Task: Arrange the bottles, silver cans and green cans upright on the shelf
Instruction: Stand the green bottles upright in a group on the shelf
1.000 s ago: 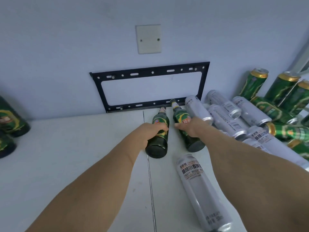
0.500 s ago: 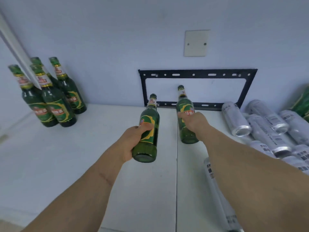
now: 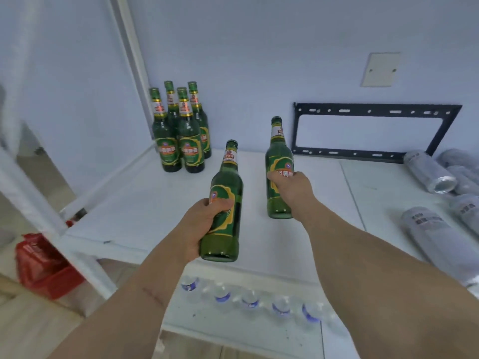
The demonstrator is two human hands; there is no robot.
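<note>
From the head camera, the left hand [image 3: 199,224] wraps its grip around a green bottle [image 3: 225,203] held above the near edge of the white shelf [image 3: 134,203]. The right hand [image 3: 291,189] grips a second bottle [image 3: 278,156], upright. Four standing bottles [image 3: 178,130] cluster far left; silver cans [image 3: 430,172] lie on their sides at right.

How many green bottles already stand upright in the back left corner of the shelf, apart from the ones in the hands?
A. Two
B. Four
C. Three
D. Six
B. Four upright green bottles stand clustered in the corner, while the left hand and the right hand each hold one more bottle.
</note>
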